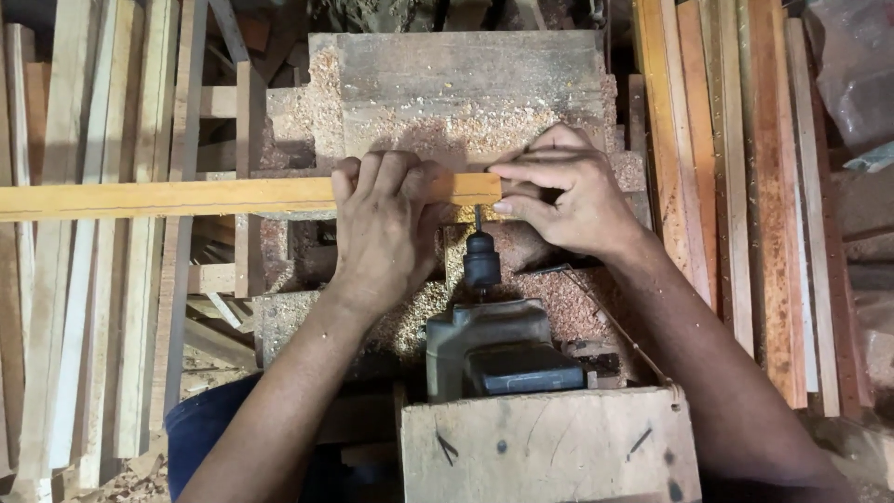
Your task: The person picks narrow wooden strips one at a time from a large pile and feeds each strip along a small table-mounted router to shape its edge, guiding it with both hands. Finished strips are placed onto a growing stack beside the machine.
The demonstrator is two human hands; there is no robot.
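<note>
1. While both hands press on it, the wooden strip [186,197] lies crosswise on the sawdust-covered desk [466,84], its right end just above the drill chuck [481,259] of a horizontal boring machine [494,349].
2. Left hand [384,224]: fingers curled over the strip's top edge, closed on it near the right end.
3. Right hand [563,191]: fingers nearly flat, thumb and forefinger pinching the strip's very end; the other fingers rest on the desk.
4. Strip looks: long, thin, yellowish, squared edges, a faint dark line running along its length, and it extends far left past the frame edge.
5. Handling, judged: stiff but light, and the long free end may sag or lever. Best gripped close to the bit on both sides, as now. Dry wood, not slippery, though loose sawdust underneath could let it slide.
6. Around: stacked wood battens left [84,279], reddish planks right [745,186], wooden box [549,447] over the motor.
</note>
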